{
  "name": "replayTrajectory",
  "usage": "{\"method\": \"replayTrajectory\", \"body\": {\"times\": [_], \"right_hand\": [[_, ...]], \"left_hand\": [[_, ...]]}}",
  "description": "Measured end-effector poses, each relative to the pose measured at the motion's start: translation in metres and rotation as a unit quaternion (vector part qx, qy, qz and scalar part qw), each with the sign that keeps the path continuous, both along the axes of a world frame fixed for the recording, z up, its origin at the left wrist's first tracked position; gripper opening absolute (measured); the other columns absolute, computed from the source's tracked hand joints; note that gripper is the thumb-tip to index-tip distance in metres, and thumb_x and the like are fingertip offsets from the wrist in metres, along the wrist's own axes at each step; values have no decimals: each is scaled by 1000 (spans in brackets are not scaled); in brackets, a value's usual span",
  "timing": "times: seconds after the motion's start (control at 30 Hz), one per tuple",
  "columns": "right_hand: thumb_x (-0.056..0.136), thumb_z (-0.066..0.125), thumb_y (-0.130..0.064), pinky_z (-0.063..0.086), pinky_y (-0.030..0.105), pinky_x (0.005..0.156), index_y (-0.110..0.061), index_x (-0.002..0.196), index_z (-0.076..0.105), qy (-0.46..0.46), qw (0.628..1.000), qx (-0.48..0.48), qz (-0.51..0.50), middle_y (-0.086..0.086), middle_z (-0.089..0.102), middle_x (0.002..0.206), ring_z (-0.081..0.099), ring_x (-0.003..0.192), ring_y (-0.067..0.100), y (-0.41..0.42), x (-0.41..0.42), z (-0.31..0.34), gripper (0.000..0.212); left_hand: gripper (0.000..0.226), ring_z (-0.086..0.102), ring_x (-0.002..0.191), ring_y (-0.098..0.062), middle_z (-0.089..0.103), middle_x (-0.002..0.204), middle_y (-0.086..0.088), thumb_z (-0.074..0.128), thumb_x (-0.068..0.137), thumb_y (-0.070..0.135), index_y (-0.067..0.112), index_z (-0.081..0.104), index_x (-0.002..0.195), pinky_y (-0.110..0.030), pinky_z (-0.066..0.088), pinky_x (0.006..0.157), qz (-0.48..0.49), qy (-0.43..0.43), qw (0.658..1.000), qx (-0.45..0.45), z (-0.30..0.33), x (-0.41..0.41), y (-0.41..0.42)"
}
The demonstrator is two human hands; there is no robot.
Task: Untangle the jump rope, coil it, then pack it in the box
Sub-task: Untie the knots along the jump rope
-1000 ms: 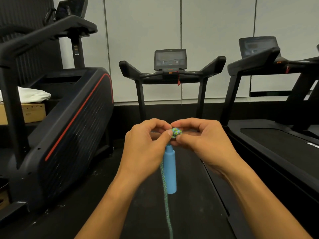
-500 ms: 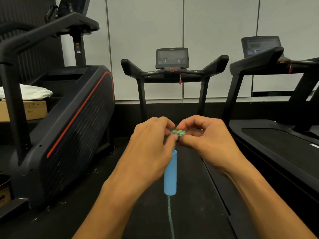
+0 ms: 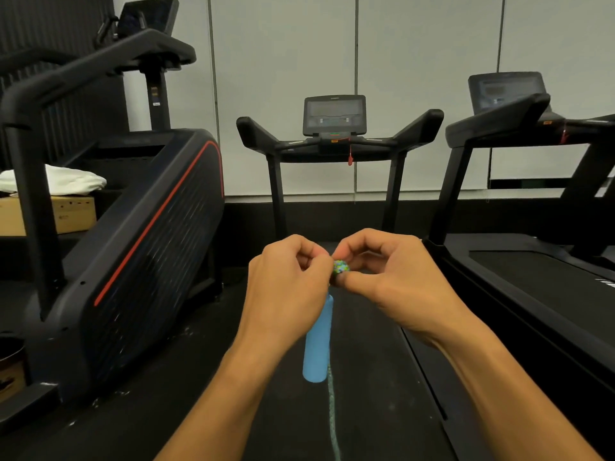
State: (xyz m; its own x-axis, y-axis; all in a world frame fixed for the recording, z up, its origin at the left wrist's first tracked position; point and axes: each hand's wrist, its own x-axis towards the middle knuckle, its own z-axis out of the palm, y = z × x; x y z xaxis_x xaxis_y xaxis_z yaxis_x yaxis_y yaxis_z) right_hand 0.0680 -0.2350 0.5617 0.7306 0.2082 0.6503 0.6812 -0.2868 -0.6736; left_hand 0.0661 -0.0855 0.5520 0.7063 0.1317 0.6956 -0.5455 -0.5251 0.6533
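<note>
Between our two hands, at chest height over the treadmill belt [image 3: 372, 410], we are pinching a small tight knot [image 3: 341, 267] of the green-and-blue rope [image 3: 331, 404]. Our left hand [image 3: 286, 294] is closing thumb and forefinger on the knot's left side, and our right hand [image 3: 396, 277] is closing its thumb and forefinger on the right and underside, so both sets of fingers [image 3: 353, 278] are gripping the same lump, nearly touching each other. Neither hand is nearer; the knot is sitting squarely in the gap.

Below the knot the blue handle [image 3: 318, 341] is hanging with its long axis close to vertical, its top tucked behind our left palm, and the rope is trailing straight down from its lower end and out of view at the bottom edge. We are judging that we are in the untangling step, with coiling and packing not yet begun. Loosening will likely call for pulling sideways, left and right, across the hanging axis. A cardboard box [image 3: 50, 214] is sitting well off to our left, behind a machine [image 3: 149, 244]; we cannot tell whether it is the one for packing.
</note>
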Motion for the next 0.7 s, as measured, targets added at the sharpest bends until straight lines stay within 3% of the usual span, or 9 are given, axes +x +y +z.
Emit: {"method": "replayTrajectory", "body": {"times": [0.13, 0.23, 0.33, 0.4, 0.47, 0.53, 0.63, 0.7], "right_hand": [[80, 75, 0, 61, 41, 81, -17, 88, 71, 2, 1000, 2, 2, 4, 73, 86, 72, 86, 18, -1, 2, 0, 19], [80, 74, -2, 60, 40, 81, -18, 87, 71, 0, 1000, 0, -4, 4, 73, 87, 71, 86, 17, -2, 3, 0, 18], [79, 74, 1, 60, 42, 80, -16, 86, 71, 4, 1000, 9, -9, 5, 73, 85, 72, 85, 19, -7, 5, -1, 18], [80, 74, 1, 61, 42, 80, -16, 87, 71, 9, 1000, 11, -7, 6, 73, 86, 72, 86, 20, -10, 6, -2, 19], [82, 73, 2, 60, 41, 82, -16, 90, 72, 9, 1000, 12, -7, 5, 72, 87, 72, 87, 19, -11, 7, -3, 20], [82, 72, 3, 60, 41, 83, -16, 91, 73, 6, 1000, 19, -11, 5, 72, 86, 72, 87, 18, -11, 7, -4, 21], [82, 72, 3, 60, 42, 83, -14, 90, 72, 5, 999, 31, 2, 8, 71, 85, 73, 87, 21, -11, 6, -2, 18], [81, 72, 4, 60, 43, 83, -12, 88, 70, 7, 999, 30, 11, 9, 71, 86, 73, 87, 23, -10, 5, -1, 19]], "left_hand": [[16, 73, 74, -21, 73, 73, -4, 61, 91, 12, 17, 70, 78, -42, 62, 69, -41, 20, 992, -116, -5, 10, -2], [16, 73, 74, -26, 73, 76, -10, 59, 93, 8, 11, 69, 81, -40, 62, 67, -60, 33, 984, -166, -6, 11, -10], [15, 74, 77, -23, 73, 81, -8, 61, 91, 5, 15, 70, 85, -44, 64, 73, -93, 38, 989, -113, -5, 10, -8], [16, 73, 77, -16, 73, 79, -2, 66, 87, 7, 22, 72, 86, -38, 63, 74, -92, 31, 994, -46, -3, 9, -3], [15, 69, 77, -6, 70, 76, 6, 70, 86, 11, 26, 73, 88, -18, 58, 68, -45, -6, 998, 47, -1, 3, -2], [14, 66, 79, 2, 69, 74, 13, 70, 87, 12, 26, 74, 89, -8, 51, 65, -9, -54, 995, 89, 1, -3, -5], [12, 66, 79, 8, 70, 73, 16, 68, 88, 12, 22, 76, 87, -5, 49, 64, -2, -73, 996, 47, 1, -4, -8], [10, 69, 76, 4, 71, 73, 12, 68, 88, 13, 20, 74, 85, -12, 55, 65, 5, -61, 998, -4, -1, 1, -8]]}}
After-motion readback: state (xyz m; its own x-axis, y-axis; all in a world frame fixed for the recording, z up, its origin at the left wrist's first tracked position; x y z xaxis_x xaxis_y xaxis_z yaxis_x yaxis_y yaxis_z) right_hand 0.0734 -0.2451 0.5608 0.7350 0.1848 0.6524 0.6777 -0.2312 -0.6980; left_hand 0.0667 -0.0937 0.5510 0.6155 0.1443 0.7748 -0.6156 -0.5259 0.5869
